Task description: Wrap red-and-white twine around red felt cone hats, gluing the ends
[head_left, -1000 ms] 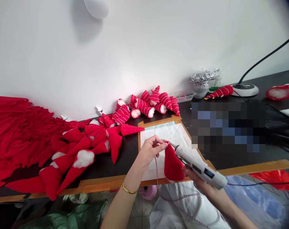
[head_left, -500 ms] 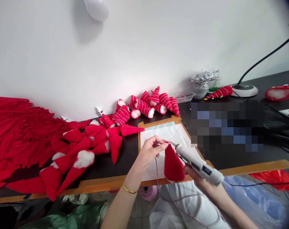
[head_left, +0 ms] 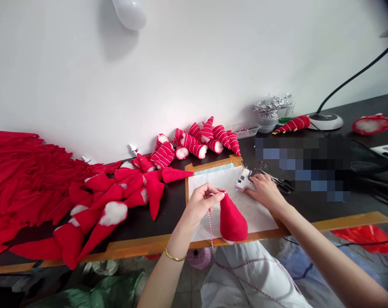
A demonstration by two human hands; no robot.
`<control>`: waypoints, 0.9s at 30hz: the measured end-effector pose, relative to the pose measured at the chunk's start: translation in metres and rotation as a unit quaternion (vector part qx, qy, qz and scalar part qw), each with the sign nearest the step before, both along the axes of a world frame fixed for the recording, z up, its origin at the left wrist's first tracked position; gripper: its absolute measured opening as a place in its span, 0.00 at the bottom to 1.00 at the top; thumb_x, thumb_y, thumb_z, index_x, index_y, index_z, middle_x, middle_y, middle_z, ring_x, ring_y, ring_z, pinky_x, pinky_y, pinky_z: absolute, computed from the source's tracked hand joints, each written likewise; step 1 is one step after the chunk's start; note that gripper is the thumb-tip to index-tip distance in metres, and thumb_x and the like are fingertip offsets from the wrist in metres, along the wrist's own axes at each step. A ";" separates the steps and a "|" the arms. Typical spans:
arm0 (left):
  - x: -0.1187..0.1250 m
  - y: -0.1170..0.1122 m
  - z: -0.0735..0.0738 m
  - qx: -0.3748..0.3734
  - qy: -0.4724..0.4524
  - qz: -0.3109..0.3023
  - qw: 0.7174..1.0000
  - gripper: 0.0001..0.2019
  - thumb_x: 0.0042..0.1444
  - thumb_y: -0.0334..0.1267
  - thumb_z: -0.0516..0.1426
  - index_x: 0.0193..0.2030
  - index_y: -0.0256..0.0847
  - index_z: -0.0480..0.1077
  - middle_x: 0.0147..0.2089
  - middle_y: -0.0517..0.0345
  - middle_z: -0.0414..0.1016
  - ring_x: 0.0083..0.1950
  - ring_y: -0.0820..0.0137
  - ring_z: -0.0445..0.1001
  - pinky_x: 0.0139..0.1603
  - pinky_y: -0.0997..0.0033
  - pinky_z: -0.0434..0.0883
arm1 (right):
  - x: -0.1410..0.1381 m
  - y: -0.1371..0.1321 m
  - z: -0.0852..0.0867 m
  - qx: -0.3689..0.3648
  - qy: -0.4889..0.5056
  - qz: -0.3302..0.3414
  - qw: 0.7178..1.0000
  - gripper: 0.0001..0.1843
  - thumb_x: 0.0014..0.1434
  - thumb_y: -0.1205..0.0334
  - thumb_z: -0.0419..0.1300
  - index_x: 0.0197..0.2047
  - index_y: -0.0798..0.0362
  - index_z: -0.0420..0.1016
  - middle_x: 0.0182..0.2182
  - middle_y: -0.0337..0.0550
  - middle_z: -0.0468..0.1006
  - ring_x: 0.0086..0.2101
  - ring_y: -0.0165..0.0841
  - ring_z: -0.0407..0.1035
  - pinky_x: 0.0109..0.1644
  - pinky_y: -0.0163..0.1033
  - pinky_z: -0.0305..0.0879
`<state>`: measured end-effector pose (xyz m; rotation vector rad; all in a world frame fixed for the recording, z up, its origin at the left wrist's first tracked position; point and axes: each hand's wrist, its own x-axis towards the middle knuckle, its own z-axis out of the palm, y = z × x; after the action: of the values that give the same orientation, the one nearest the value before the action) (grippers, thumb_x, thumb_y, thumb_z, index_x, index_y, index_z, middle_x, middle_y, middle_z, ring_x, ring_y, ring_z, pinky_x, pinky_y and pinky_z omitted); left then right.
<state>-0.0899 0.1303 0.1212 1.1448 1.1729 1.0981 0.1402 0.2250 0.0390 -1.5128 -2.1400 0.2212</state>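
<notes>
My left hand [head_left: 204, 201] pinches the tip of a stuffed red felt cone [head_left: 233, 220], which hangs with its wide end down at the table's front edge. A red-and-white twisted cord [head_left: 210, 229] runs down from the same fingers. It leads toward a cord spool [head_left: 198, 258] below the table edge. My right hand [head_left: 266, 190] is closed around the handle of a white glue gun [head_left: 244, 179], low over the right side of the white sheet [head_left: 207, 184]. Black-handled scissors [head_left: 282, 183] lie just beyond that hand.
Plain stuffed red cones [head_left: 107, 214] and a heap of red fabric [head_left: 27, 179] cover the left. Cord-wrapped cones [head_left: 194, 143] are piled along the wall. A lamp base [head_left: 327, 121] stands at the back right. Orange tape [head_left: 139, 247] edges the table.
My right hand has carried the glue gun from beside the cone's tip away to the far right part of the sheet. The left hand and cone have barely moved.
</notes>
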 end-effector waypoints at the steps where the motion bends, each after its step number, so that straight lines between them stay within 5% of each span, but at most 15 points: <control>1: -0.001 0.000 -0.002 0.002 0.002 -0.002 1.000 0.17 0.48 0.46 0.70 0.29 0.38 0.69 0.39 0.55 0.78 0.27 0.79 0.63 0.22 0.78 0.57 | 0.000 -0.008 0.003 0.009 0.014 0.007 1.000 0.17 0.60 0.58 0.65 0.48 0.61 0.79 0.51 0.67 0.77 0.55 0.59 0.69 0.60 0.59 0.64; 4: -0.002 0.004 -0.007 0.002 0.007 -0.016 1.000 0.17 0.50 0.48 0.69 0.31 0.39 0.70 0.35 0.59 0.76 0.25 0.80 0.62 0.22 0.77 0.57 | -0.007 -0.043 0.015 -0.030 0.178 0.118 0.977 0.23 0.67 0.52 0.59 0.62 0.53 0.71 0.60 0.57 0.74 0.60 0.49 0.67 0.64 0.53 0.63; 7: 0.002 0.008 -0.008 0.009 0.015 -0.032 0.999 0.17 0.52 0.51 0.68 0.32 0.39 0.71 0.32 0.61 0.73 0.24 0.78 0.62 0.25 0.75 0.59 | -0.022 -0.078 0.027 -0.213 0.387 0.251 0.861 0.33 0.68 0.47 0.57 0.72 0.47 0.58 0.55 0.51 0.79 0.51 0.43 0.75 0.54 0.48 0.73; 11: 0.014 -0.006 -0.008 0.124 0.113 0.079 0.983 0.13 0.60 0.50 0.62 0.38 0.41 0.75 0.43 0.53 0.78 0.45 0.66 0.74 0.47 0.68 0.68 | -0.037 -0.111 0.036 -0.319 0.500 0.204 0.779 0.38 0.65 0.44 0.62 0.72 0.48 0.57 0.42 0.45 0.82 0.36 0.37 0.76 0.40 0.40 0.74; 14: 0.025 -0.037 -0.010 0.153 0.154 0.135 0.967 0.12 0.67 0.49 0.55 0.42 0.43 0.74 0.45 0.53 0.77 0.49 0.63 0.74 0.52 0.65 0.67 | -0.041 -0.125 0.038 -0.278 0.561 0.130 0.769 0.34 0.64 0.45 0.63 0.68 0.47 0.62 0.42 0.44 0.81 0.39 0.38 0.76 0.42 0.41 0.73; 17: 0.036 -0.067 -0.017 0.077 0.105 0.004 0.991 0.18 0.62 0.48 0.61 0.54 0.45 0.70 0.52 0.50 0.76 0.51 0.61 0.75 0.50 0.64 0.71 | -0.042 -0.132 0.035 -0.200 0.558 0.074 0.802 0.27 0.62 0.44 0.65 0.60 0.47 0.70 0.46 0.47 0.80 0.43 0.41 0.75 0.48 0.44 0.73; 21: 0.044 -0.082 -0.023 0.007 0.067 -0.069 0.995 0.23 0.57 0.45 0.66 0.57 0.44 0.68 0.55 0.49 0.75 0.51 0.60 0.76 0.51 0.63 0.71 | -0.039 -0.129 0.031 -0.132 0.543 0.063 0.827 0.25 0.68 0.39 0.52 0.57 0.46 0.74 0.54 0.48 0.76 0.55 0.43 0.69 0.59 0.46 0.66; 23: 0.044 -0.083 -0.025 -0.015 0.025 -0.093 0.995 0.21 0.57 0.46 0.65 0.54 0.43 0.69 0.51 0.50 0.76 0.49 0.61 0.76 0.49 0.65 0.71 | -0.035 -0.124 0.030 -0.185 0.559 0.098 0.802 0.28 0.71 0.38 0.45 0.57 0.46 0.75 0.48 0.47 0.78 0.50 0.41 0.72 0.54 0.45 0.70; 25: 0.041 -0.083 -0.025 -0.030 -0.007 -0.098 0.995 0.19 0.57 0.45 0.64 0.53 0.43 0.69 0.47 0.53 0.77 0.46 0.62 0.75 0.46 0.67 0.71 | -0.030 -0.118 0.031 -0.261 0.570 0.132 0.768 0.31 0.70 0.37 0.45 0.51 0.49 0.79 0.33 0.43 0.77 0.35 0.37 0.74 0.39 0.40 0.72; 27: 0.039 -0.084 -0.026 -0.032 -0.008 -0.090 0.995 0.18 0.56 0.42 0.64 0.52 0.42 0.70 0.45 0.54 0.76 0.44 0.64 0.74 0.44 0.68 0.70 | -0.025 -0.114 0.034 -0.317 0.572 0.136 0.744 0.31 0.68 0.35 0.47 0.45 0.52 0.80 0.24 0.37 0.69 0.24 0.31 0.66 0.26 0.34 0.64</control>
<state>-0.0504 0.0466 0.0949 1.1651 1.0632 0.9247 0.1152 0.1115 0.0730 -0.8425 -1.2143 1.6390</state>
